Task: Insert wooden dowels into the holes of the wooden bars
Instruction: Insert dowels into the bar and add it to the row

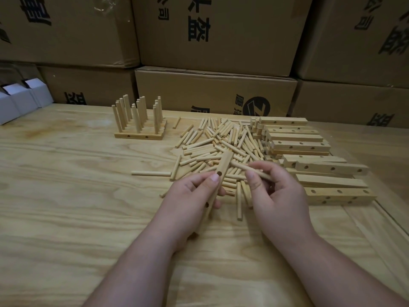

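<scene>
Our left hand [190,196] grips a wooden bar [218,185] tilted away from us, thumb pressed beside its upper hole. Our right hand [276,191] pinches a dowel [250,169] between thumb and fingers, its far tip just beside the bar, above the dowel pile [221,140].

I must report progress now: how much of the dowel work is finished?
Done: a few pale wooden bars with upright dowels stand at the back left. In hand: the left hand holds one drilled wooden bar; the right hand pinches a round dowel. Left: the loose dowel pile and the stack of empty bars.
</scene>
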Demonstrator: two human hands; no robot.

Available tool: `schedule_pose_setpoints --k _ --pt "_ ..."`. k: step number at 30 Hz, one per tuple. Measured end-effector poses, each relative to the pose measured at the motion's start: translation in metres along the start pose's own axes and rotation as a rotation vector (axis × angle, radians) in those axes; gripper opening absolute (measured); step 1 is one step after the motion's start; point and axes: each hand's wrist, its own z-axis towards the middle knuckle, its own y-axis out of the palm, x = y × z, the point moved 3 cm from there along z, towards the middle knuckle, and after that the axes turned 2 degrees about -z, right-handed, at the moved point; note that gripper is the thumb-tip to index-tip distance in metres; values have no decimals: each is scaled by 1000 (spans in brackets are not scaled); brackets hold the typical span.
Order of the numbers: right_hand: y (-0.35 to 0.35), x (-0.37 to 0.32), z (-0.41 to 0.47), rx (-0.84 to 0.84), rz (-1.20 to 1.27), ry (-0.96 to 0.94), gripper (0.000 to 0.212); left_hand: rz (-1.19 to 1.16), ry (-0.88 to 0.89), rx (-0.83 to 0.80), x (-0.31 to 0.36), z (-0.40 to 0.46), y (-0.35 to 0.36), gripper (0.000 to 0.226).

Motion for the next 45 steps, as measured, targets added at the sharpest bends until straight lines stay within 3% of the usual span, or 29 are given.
schedule_pose_setpoints --k 3,5,7,10,13,17,23,28,34,39,45 --pt "0 1 1 11 108 31 39 -7 -46 48 -3 2 -2 22" --pt "-1 1 1 37 119 37 33 -112 -97 116 -4 5 -5 28" --pt "-2 1 2 29 -42 6 15 -215 -115 179 -3 7 -7 29" --pt "4 3 0 -121 -395 -61 35 -334 -121 211 0 8 -6 26" --pt "12 2 -5 -246 -604 -5 51 -362 -129 220 0 8 -5 26" --pt "14 5 -6 -310 -772 79 48 -364 -134 218 2 7 -4 29" --pt "8 8 -3 -274 -715 131 23 -371 -140 227 1 8 -4 29" --pt "9 11 -3 -276 -769 130 32 -389 -142 233 0 9 -6 29" --pt "6 12 0 -252 -752 164 24 -400 -149 234 -2 9 -7 29" --pt "8 14 0 -263 -791 146 39 -400 -153 227 -2 10 -7 30" --pt "7 13 0 -239 -753 150 20 -426 -158 229 -3 10 -7 31"
